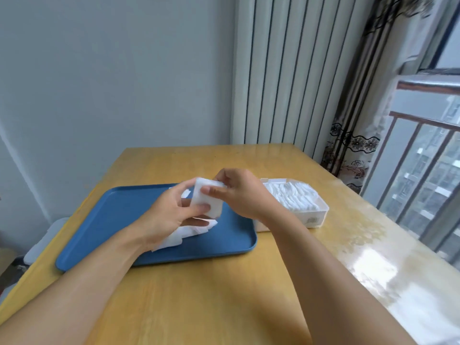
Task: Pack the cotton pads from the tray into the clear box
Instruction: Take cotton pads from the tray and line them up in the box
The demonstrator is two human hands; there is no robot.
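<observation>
A small stack of cotton pads (207, 201) is pinched between both hands above the blue tray (104, 220): the left hand (169, 215) is closed on its lower edge with thumb and fingers, and the right hand (239, 192) is pressed against its upper right side, as if the stack were being squared. Beneath the left hand, a loose heap of pads (185, 235) is seen lying on the tray. Just beside the tray's right edge, the clear box (316, 217) is already well filled with a row of pads. The task is judged largely done; the held stack and the heap remain to be packed.
</observation>
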